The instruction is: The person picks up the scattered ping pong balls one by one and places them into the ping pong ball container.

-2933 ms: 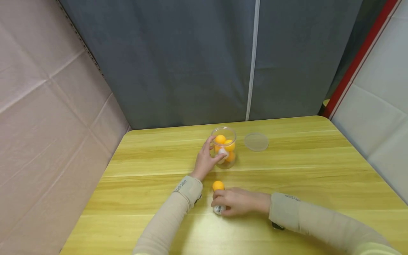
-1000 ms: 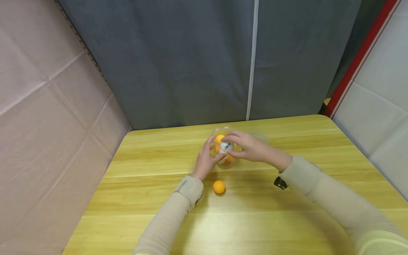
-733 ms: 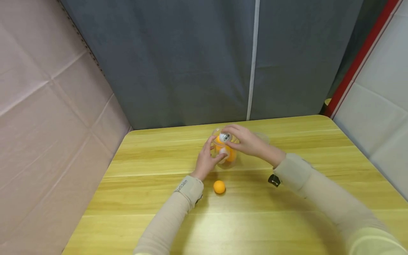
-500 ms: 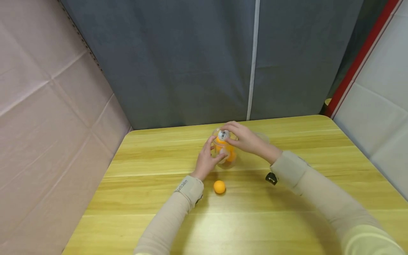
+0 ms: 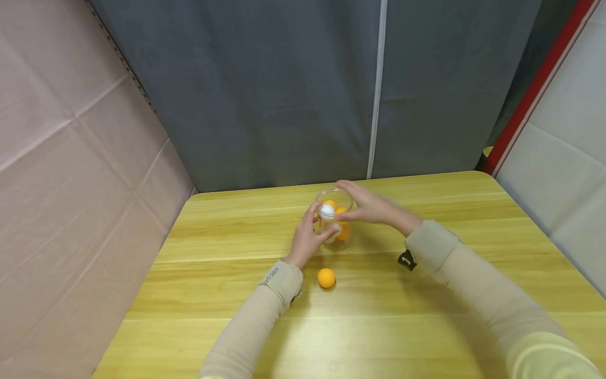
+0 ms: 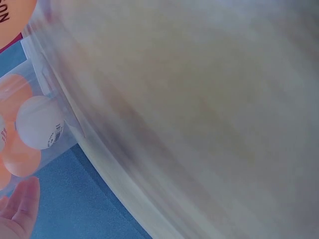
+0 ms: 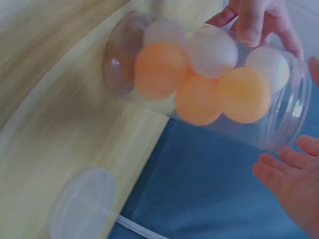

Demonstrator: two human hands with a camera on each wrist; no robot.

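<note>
Head view: right hand (image 5: 374, 208) apparently open beside jar (image 5: 335, 221).

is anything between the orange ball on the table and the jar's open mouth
Nothing visible blocks it. The orange ball lies alone in front of the jar; the lid is off, beside it. The right hand hovers by the rim.

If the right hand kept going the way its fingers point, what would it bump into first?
Probably the clear plastic jar: the right hand hovers open at its rim, fingers pointing toward the white ball on top. Depth is uncertain.

Yellow wood-grain table (image 5: 426, 316), grey curtain (image 5: 284, 89) behind, beige creased sheet (image 5: 61, 173) left, red strip (image 5: 535, 84) right.
</note>
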